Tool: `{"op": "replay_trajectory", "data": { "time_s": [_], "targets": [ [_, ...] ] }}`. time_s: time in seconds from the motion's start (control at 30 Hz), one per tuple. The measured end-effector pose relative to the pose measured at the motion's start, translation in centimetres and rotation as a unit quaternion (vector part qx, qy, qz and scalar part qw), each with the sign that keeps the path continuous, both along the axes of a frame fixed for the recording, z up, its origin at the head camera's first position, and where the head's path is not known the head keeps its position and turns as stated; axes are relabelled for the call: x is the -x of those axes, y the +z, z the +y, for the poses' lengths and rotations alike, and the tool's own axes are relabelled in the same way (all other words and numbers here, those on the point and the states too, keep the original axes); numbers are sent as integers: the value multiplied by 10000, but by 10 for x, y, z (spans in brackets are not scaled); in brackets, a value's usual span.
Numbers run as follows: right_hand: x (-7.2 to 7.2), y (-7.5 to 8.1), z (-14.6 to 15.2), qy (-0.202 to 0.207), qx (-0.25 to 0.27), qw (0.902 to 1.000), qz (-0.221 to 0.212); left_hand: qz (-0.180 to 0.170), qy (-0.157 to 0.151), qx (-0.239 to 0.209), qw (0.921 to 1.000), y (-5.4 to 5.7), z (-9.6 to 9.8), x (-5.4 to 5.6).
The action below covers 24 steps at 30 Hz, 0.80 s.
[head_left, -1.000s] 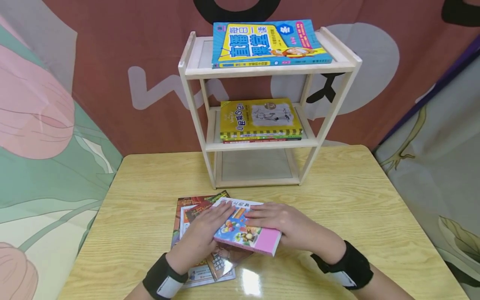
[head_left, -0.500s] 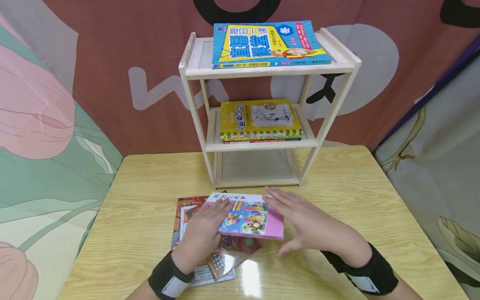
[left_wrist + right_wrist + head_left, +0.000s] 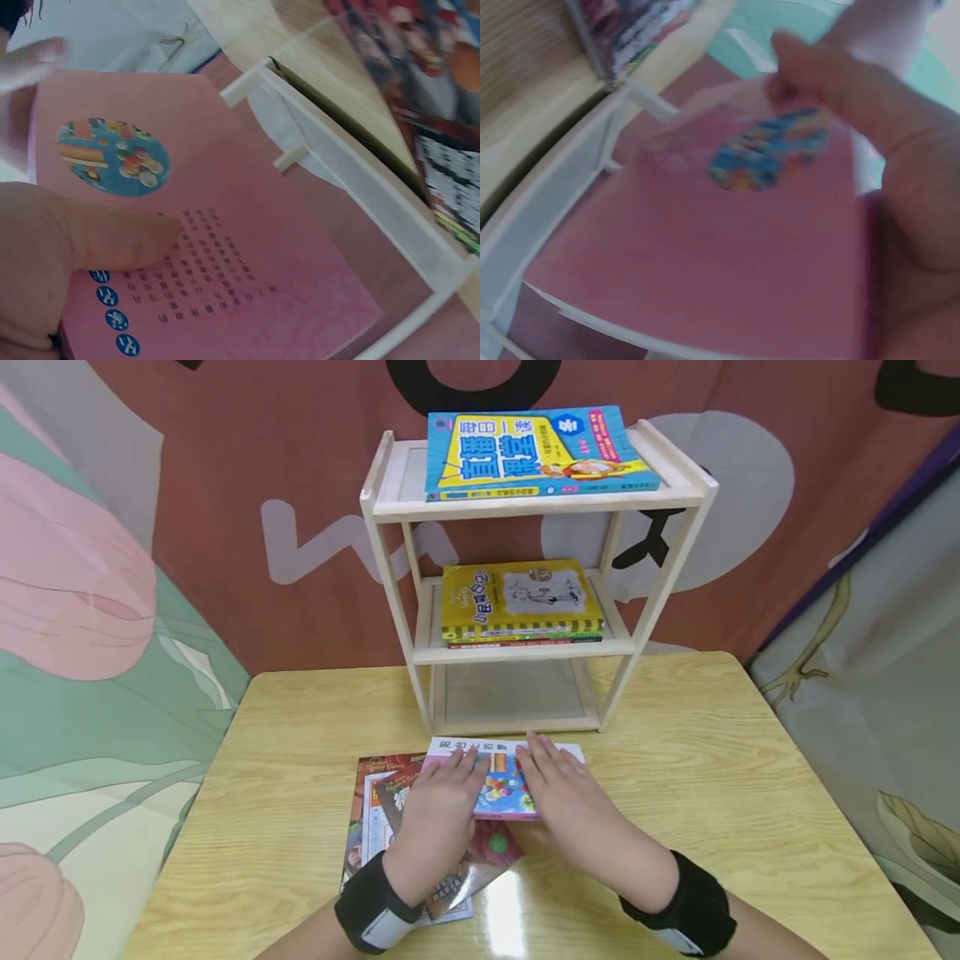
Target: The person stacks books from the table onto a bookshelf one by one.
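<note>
A pink book point(image 3: 506, 781) with a blue picture on its front cover is held by both hands just in front of the shelf. My left hand point(image 3: 442, 802) lays its fingers over the cover's left part. In the left wrist view, the left thumb presses against the pink back cover point(image 3: 247, 277), which bears an oval picture. The fingers of my right hand point(image 3: 573, 806) lie on the front at the right. Its thumb, hidden from the head view, shows by the book's underside in the blurred right wrist view. Below the book, a brown booklet point(image 3: 491, 860) overlaps other booklets point(image 3: 369, 770).
A white wooden shelf point(image 3: 517, 724) with three levels stands at the back of the table point(image 3: 300, 727). A blue and yellow book point(image 3: 540, 452) lies on its top level. A stack of books, a yellow one point(image 3: 521, 597) uppermost, fills part of the middle level.
The pink book has shifted away from the body and turned straighter toward the shelf. My right hand came off it half a second ago and now grips it again, nearer the left hand.
</note>
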State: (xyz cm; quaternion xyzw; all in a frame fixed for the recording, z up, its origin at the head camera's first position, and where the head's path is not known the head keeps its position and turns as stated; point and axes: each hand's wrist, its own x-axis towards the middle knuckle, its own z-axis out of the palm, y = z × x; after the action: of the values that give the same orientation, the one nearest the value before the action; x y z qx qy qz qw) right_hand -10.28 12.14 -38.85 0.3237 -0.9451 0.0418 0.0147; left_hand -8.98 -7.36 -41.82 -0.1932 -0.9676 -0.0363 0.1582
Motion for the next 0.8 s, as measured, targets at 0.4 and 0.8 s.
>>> {"op": "replay_trajectory", "data": {
  "time_s": [0.4, 0.8],
  "targets": [
    [6, -3, 5, -211, -79, 9997, 61, 307, 24, -111, 9995, 5, 7, -1],
    [10, 7, 18, -34, 211, 9924, 1216, 259, -129, -232, 9993, 28, 14, 2]
  ]
}}
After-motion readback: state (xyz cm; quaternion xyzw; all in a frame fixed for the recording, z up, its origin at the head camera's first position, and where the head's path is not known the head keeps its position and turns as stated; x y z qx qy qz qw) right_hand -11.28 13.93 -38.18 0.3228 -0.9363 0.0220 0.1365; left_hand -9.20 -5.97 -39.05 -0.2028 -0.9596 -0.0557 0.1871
